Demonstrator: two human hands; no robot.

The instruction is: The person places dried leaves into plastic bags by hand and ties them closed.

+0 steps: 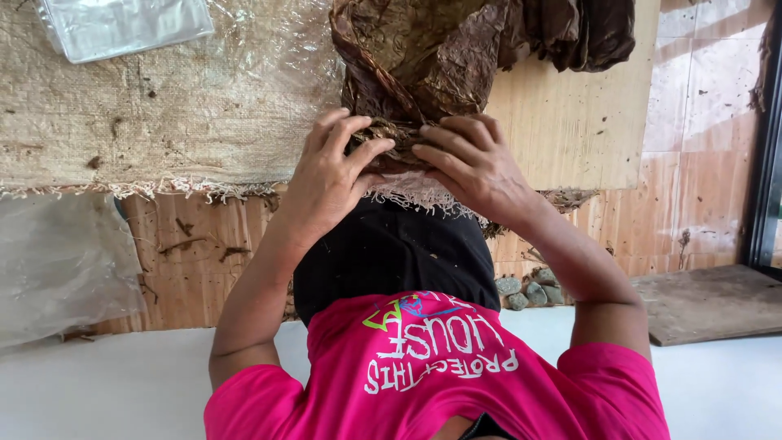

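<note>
A pile of dark brown dried leaves point(440, 49) lies on a pale wooden board point(570, 114) in front of me. My left hand point(326, 175) and my right hand point(472, 167) meet at the near end of the pile. The fingers of both hands are curled onto a bunched wad of the leaves point(389, 134), with the fingertips nearly touching each other. Below the hands are my black lap cloth point(391, 253) and my pink shirt point(432, 375).
A woven sack cloth point(147, 106) with a frayed edge covers the surface to the left, under clear plastic sheet point(122, 24). More plastic point(57, 261) hangs at the lower left. Tiled floor, small stones point(525, 292) and a wooden slab point(709, 301) are to the right.
</note>
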